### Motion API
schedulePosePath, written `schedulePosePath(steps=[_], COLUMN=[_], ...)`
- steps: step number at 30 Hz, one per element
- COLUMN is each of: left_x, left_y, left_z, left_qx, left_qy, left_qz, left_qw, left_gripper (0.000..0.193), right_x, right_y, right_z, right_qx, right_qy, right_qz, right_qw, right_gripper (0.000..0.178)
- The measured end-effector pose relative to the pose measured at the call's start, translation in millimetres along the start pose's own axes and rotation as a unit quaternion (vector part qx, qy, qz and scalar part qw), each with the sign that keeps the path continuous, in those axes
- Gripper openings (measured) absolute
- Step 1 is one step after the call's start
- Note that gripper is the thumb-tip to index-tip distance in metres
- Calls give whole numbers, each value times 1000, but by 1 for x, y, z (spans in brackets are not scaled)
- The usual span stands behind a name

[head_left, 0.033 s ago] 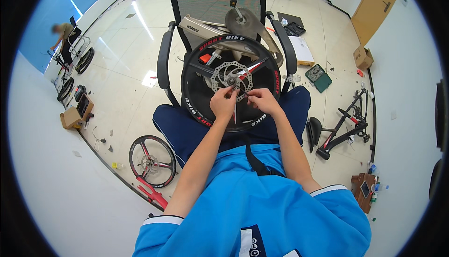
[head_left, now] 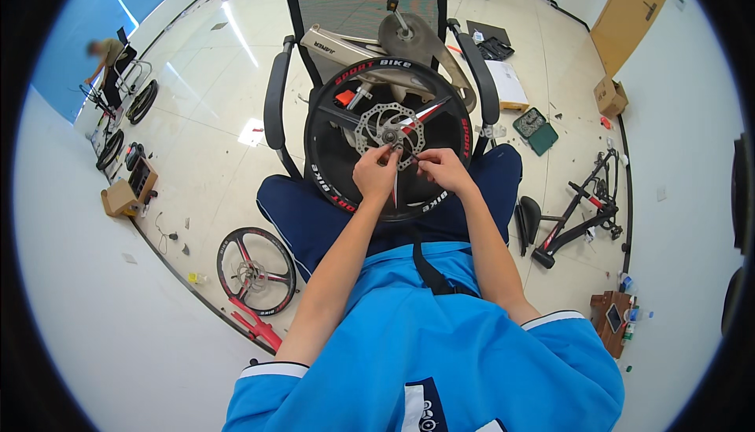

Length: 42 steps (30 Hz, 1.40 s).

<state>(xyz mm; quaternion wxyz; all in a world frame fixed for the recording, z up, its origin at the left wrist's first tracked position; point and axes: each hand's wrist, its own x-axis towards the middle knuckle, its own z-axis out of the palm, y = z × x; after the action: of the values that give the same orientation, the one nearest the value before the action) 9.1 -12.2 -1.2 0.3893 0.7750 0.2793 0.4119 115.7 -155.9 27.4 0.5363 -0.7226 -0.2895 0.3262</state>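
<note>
1. Wheel (head_left: 429, 113), black, three-spoked, with red and white lettering on the rim; set between the armrests of a black mesh-backed chair (head_left: 362, 3), lower edge over the person's lap.
2. Brake rotor (head_left: 366, 125), silver, perforated; mounted around the wheel's hub, facing up toward the person.
3. Left hand (head_left: 376, 172), at the rotor's lower part, just below the hub; fingers bent and drawn together, impossible to tell if gripping anything.
4. Right hand (head_left: 444, 171), at the rotor's lower right edge; fingers curled inward, tips close together, contents too small to tell.
5. Bicycle frame (head_left: 338, 45), beige-grey, on the chair, partly behind the wheel; crank and pedal uppermost.
6. Second wheel (head_left: 275, 277), black with red and white spokes, likewise fitted with a rotor; on the floor at left, beside a red fork (head_left: 255, 326).
7. Black frame (head_left: 578, 212), with red marks; on the floor at right, near a saddle (head_left: 531, 210).
8. Green case (head_left: 543, 139), lid open; on the floor, beyond the black frame.
9. Cardboard box (head_left: 611, 99), brown, near the right wall.
</note>
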Motion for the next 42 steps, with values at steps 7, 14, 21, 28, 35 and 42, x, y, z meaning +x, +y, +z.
schedulePosePath(steps=[7, 14, 21, 28, 35, 42], left_x=[0, 1, 1, 2, 2, 9], left_y=[4, 2, 4, 0, 2, 3], left_z=[-2, -1, -2, -2, -3, -10], left_qx=[2, 3, 13, 54, 41, 114], left_qy=[-1, -9, -12, -7, -21, -46], left_qz=[4, -2, 0, 40, 32, 112], left_qw=[1000, 1000, 1000, 998, 998, 986], left_gripper=[20, 20, 19, 18, 17, 13], right_x=[1, -9, -16, -17, -4, 1], right_y=[4, -10, -21, -22, -17, -11], right_z=[6, 11, 13, 18, 17, 21], right_qx=[-39, -206, -260, -224, 154, 129], right_qy=[46, 127, 130, 53, 19, 80], right_qz=[-25, -131, -160, -86, -83, -69], right_qw=[998, 961, 944, 969, 984, 986], right_gripper=[20, 20, 20, 19, 13, 15])
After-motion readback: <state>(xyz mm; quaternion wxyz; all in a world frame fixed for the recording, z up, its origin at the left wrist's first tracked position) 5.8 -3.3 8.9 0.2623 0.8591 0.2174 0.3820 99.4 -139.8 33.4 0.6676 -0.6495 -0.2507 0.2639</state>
